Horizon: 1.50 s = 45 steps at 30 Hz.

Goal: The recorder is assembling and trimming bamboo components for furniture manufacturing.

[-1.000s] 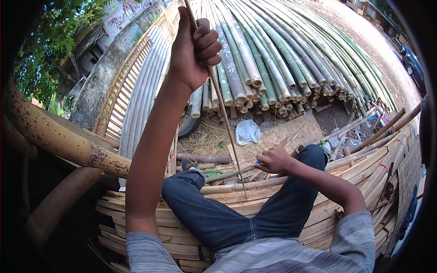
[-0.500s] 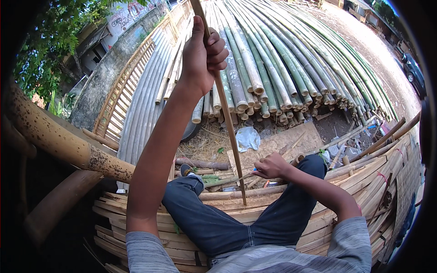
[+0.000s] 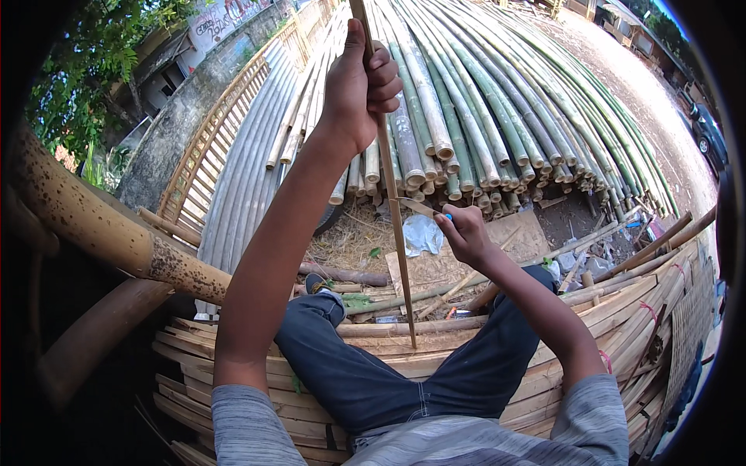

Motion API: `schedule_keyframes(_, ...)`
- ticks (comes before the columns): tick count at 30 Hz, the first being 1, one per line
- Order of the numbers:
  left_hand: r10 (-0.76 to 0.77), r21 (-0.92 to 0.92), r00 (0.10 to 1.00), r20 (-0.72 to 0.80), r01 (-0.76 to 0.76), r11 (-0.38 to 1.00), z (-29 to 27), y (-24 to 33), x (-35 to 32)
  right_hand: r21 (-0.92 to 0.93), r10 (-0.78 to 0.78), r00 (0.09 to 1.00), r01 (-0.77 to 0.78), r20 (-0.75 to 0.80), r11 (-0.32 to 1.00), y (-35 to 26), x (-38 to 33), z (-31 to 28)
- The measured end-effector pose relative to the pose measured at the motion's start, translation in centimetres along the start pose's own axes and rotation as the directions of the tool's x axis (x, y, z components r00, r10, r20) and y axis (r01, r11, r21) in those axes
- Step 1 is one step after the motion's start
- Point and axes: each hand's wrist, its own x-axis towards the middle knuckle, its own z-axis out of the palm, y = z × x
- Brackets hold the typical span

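Observation:
My left hand (image 3: 364, 93) is raised and wrapped around the upper part of a long, thin bamboo strip (image 3: 401, 256). The strip stands nearly upright, its lower end resting on the stacked split bamboo (image 3: 381, 349) between my legs. My right hand (image 3: 464, 234) grips a knife (image 3: 418, 206) by its handle, of which a bit of blue shows. The blade points left, and its tip is at the strip's edge about midway down, below my left hand. Whether the blade bites into the strip cannot be made out.
A big pile of green bamboo poles (image 3: 466, 116) lies ahead, cut ends facing me. Grey corrugated sheets (image 3: 249, 171) and a slatted bamboo fence (image 3: 210, 136) run along the left. A thick spotted bamboo pole (image 3: 116, 233) crosses at near left. White plastic (image 3: 423, 235) lies on the ground.
My right hand has risen with the knife, from low by the strip to about its middle. My left hand has shifted slightly right with the strip's top.

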Motion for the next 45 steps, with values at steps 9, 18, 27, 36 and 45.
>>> schedule_keyframes(9, 0.002, -0.038, 0.995, 0.1, 0.002, 0.999, 0.3, 1.0, -1.7, -0.1, -0.123, 0.986, 0.134, 0.11, 0.986, -3.0, 5.0, -1.8)
schedule_keyframes(18, 0.037, -0.003, 0.999, 0.037, -0.037, 0.999, -0.9, 1.6, -2.2, -0.283, -0.178, 0.952, 0.247, 0.248, 0.927, -3.2, 6.5, -2.8)
schedule_keyframes(27, 0.021, 0.004, 0.996, 0.082, -0.021, 1.0, 0.3, 1.6, -2.5, -0.165, -0.114, 0.955, 0.163, 0.274, 0.973, -2.4, 0.6, -0.2)
schedule_keyframes(36, -0.038, -0.222, 0.907, 0.42, 0.143, 0.965, -0.5, 2.2, -2.4, -0.316, -0.287, 0.956, 0.289, 0.056, 0.904, -7.3, 8.6, -4.3)
schedule_keyframes(45, -0.057, -0.167, 0.93, 0.362, 0.125, 0.978, 0.2, 1.7, -1.9, -0.368, -0.252, 0.918, 0.359, 0.307, 0.858, -4.2, 1.0, -2.1)
